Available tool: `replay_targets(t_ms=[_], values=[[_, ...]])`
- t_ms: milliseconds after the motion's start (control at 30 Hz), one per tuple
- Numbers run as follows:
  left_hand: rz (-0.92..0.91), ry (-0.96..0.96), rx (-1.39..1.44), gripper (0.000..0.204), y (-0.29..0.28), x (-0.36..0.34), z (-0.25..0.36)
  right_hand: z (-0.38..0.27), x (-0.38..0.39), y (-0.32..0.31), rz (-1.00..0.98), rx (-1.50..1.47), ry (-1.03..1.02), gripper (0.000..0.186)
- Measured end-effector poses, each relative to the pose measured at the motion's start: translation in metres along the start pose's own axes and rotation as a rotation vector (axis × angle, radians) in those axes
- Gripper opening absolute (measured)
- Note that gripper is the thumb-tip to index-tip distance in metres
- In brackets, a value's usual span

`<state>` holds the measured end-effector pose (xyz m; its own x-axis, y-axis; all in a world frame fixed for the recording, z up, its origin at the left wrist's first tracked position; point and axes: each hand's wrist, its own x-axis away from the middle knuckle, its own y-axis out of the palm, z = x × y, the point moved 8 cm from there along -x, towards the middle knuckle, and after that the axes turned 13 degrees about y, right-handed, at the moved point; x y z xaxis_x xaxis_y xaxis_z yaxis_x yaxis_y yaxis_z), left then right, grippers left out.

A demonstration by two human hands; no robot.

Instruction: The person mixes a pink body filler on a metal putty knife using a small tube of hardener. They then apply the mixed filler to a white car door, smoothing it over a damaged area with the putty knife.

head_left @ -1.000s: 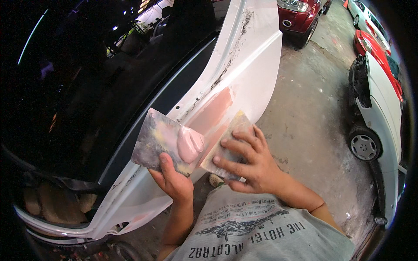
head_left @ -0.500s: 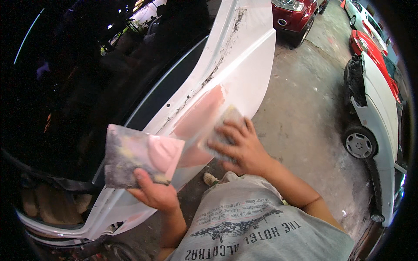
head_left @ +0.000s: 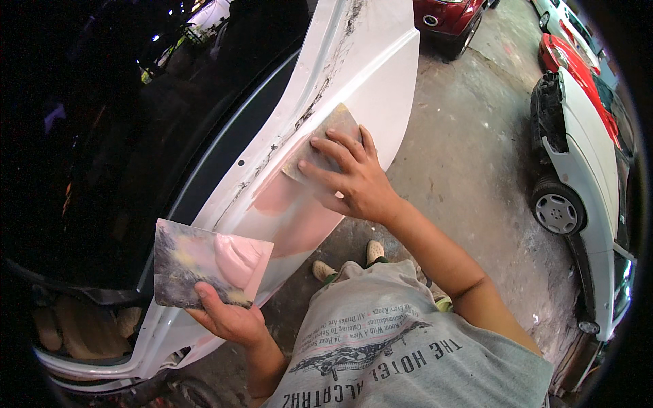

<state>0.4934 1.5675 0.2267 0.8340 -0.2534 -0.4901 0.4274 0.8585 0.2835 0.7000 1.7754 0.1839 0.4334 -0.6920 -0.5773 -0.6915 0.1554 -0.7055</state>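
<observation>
My left hand point(head_left: 228, 314) grips a flat mixing board point(head_left: 178, 265) at its near edge, thumb on top and the other fingers underneath. A mound of pink body filler point(head_left: 239, 260) sits on the board's right side. With fingers spread over its back, my right hand point(head_left: 354, 173) presses a flat, grey, yellow-stained spreader point(head_left: 343, 121) against the white car panel point(head_left: 382, 95). Pink filler patches point(head_left: 306, 228) cover part of the panel below and beside the spreader. The spreader's lower edge is partly hidden by my fingers.
Dark glass point(head_left: 136, 136) of the same car fills the left. A dark, scraped seam point(head_left: 320, 95) runs along the panel. Across the concrete floor point(head_left: 462, 156) stand a white car point(head_left: 595, 136) with its front stripped, a red car point(head_left: 575, 64) and a dark red vehicle point(head_left: 452, 17).
My right hand and the spreader have slid up along the panel, away from my body, over the upper pink patch. The board stays in my left hand, slightly lower in view.
</observation>
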Motion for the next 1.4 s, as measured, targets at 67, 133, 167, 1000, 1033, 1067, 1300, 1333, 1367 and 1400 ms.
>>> replay_targets(t_ms=[67,133,167,1000,1033,1067,1300,1333,1367,1400], values=[[-0.009,-0.002,0.000,0.059,0.000,-0.001,-0.001,0.002,-0.001,0.005,0.020,0.019,-0.023,0.063],[-0.008,-0.013,-0.001,0.059,0.001,-0.001,-0.003,0.006,0.001,0.010,0.021,0.012,-0.030,0.063],[-0.004,-0.023,-0.003,0.059,0.003,0.000,-0.003,0.009,0.004,0.011,0.023,0.009,-0.033,0.063],[-0.035,-0.024,-0.033,0.060,0.010,0.004,0.000,0.022,0.033,0.026,-0.129,0.017,0.041,0.066],[-0.041,-0.021,-0.027,0.060,0.012,0.005,0.000,0.023,0.035,0.025,-0.124,0.011,0.042,0.067],[-0.052,-0.021,-0.019,0.060,0.014,0.005,0.000,0.021,0.034,0.019,-0.119,0.008,0.047,0.067],[-0.048,-0.024,-0.015,0.057,0.015,0.008,-0.004,0.016,0.002,-0.007,0.010,-0.063,0.049,0.067],[-0.053,-0.026,-0.009,0.058,0.017,0.007,-0.004,0.017,0.000,-0.008,0.016,-0.053,0.048,0.067],[-0.056,-0.028,-0.004,0.058,0.017,0.007,-0.004,0.018,-0.002,-0.007,0.019,-0.044,0.046,0.066],[-0.059,-0.030,0.000,0.058,0.017,0.007,-0.004,0.019,-0.003,-0.006,0.022,-0.036,0.043,0.066]])
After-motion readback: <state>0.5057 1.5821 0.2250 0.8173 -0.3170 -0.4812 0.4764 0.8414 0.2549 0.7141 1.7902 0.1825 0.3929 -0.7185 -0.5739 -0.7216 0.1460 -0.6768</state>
